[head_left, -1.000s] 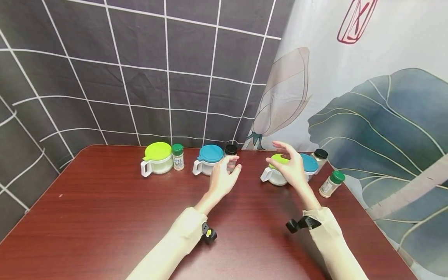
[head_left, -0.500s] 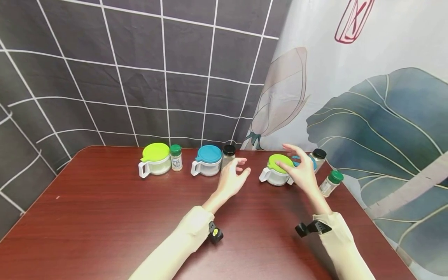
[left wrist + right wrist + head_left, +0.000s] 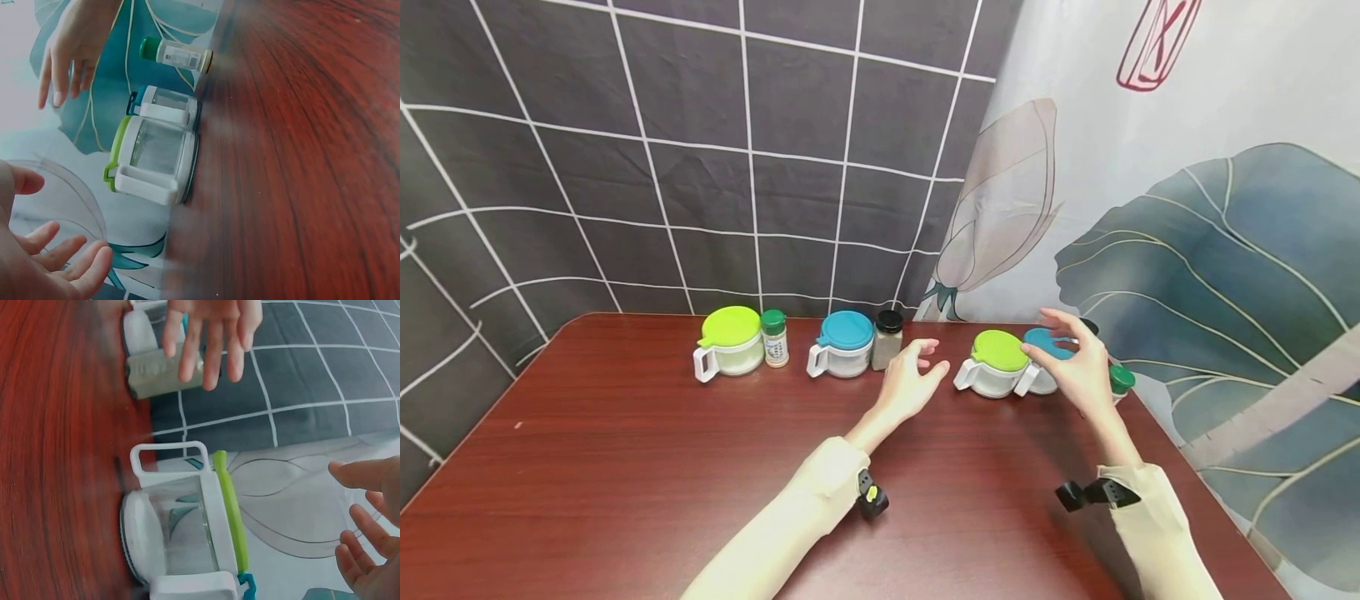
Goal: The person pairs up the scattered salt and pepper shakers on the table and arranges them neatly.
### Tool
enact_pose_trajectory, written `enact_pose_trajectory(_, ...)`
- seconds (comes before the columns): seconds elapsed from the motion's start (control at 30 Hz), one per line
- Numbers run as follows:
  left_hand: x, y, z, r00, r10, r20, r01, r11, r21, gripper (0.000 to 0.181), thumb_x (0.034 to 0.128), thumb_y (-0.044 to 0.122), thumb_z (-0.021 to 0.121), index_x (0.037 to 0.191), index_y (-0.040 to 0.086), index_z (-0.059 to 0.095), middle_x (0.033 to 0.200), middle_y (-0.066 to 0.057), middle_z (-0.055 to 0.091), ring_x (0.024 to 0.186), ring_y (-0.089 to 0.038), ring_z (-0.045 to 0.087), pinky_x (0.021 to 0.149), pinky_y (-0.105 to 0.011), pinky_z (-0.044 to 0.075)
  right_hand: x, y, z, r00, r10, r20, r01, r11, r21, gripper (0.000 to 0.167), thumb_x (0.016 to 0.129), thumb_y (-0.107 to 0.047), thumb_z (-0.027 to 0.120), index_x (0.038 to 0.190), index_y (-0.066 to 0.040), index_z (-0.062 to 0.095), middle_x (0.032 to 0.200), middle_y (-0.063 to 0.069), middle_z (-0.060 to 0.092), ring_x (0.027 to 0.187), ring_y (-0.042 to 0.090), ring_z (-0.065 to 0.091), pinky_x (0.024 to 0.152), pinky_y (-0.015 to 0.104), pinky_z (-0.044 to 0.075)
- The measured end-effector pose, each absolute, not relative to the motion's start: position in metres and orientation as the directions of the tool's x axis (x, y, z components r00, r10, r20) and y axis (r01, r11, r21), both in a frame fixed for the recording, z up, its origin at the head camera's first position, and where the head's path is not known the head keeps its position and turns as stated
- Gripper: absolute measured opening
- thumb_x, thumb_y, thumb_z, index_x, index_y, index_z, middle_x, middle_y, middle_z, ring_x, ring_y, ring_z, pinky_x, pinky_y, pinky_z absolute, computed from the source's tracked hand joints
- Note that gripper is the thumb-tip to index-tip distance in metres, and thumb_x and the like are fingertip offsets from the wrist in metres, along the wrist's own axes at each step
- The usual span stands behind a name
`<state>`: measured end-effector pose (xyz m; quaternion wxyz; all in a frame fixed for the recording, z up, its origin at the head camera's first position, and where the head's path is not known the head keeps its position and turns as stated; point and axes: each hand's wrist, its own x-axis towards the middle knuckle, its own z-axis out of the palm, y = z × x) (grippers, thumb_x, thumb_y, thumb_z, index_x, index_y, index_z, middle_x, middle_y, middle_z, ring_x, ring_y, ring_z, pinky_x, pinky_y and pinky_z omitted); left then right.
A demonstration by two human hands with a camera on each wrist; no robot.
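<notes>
Across the upper left of the frame, a dark cloth (image 3: 700,192) with white grid lines; at upper right, a pale cloth (image 3: 1210,108) with a large blue-green leaf. Below, a red-brown wooden bench (image 3: 625,500).

Entering from the bottom edge, cream sleeves (image 3: 790,525). At centre, the left hand (image 3: 912,383); right of centre, the right hand (image 3: 1078,367). Both raised and well apart, thumbs spread from loosely curved fingers, nothing in either grasp.

Along the bench's back edge, lidded jars: left of centre, a lime-lidded jar (image 3: 732,337); mid-frame, a blue-lidded jar (image 3: 845,343); to the right, close together, a second lime-lidded jar (image 3: 998,362) and a second blue-lidded jar (image 3: 1043,379), the latter partly behind the right hand.

Smallest: beside the left jar, a green-capped bottle (image 3: 775,340); beside the mid-frame jar, a black-capped bottle (image 3: 887,340); at far right, another green-capped bottle (image 3: 1122,381), partly hidden, and a second black cap (image 3: 1091,326), barely showing.

Just changed: both hands farther right than a second ago, uncovering the mid-frame bottle and the right lime lid, covering more at far right. Jars and bottles apparently unmoved. In judgement, only a change of hand position, with no item yet taken up.
</notes>
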<state>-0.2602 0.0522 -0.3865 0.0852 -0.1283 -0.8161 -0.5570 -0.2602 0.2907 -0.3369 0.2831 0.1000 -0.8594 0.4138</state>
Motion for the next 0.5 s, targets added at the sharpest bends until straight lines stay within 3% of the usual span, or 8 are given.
enact_pose_trajectory(0.2, -0.264, 0.057, -0.387, -0.96, 0.128, 0.248, 0.278, 0.35, 0.895, 0.042, 0.0919, 0.023, 0.061, 0.13, 0.007, 0.055, 0.128, -0.014, 0.062, 0.112, -0.031, 0.063, 0.096, -0.043, 0.048, -0.257, 0.301, -0.335, -0.816, 0.079, 0.573, -0.389, 0.658, -0.645, 0.057, 0.074, -0.008, 0.082, 0.127, -0.011, 0.061, 0.101, -0.033, 0.054, 0.094, -0.011, 0.052, 0.082, 0.009, 0.044)
enact_pose_trajectory(0.5, -0.268, 0.064, -0.392, -0.97, 0.133, 0.205, 0.241, 0.371, 0.897, 0.043, 0.0916, 0.025, 0.062, 0.131, 0.009, 0.055, 0.129, -0.013, 0.062, 0.113, -0.03, 0.063, 0.095, -0.039, 0.05, -0.254, 0.318, -0.336, -0.823, 0.056, 0.565, -0.363, 0.712, -0.601, 0.058, 0.076, -0.014, 0.081, 0.129, -0.009, 0.058, 0.101, -0.036, 0.049, 0.096, -0.016, 0.047, 0.077, 0.006, 0.039)
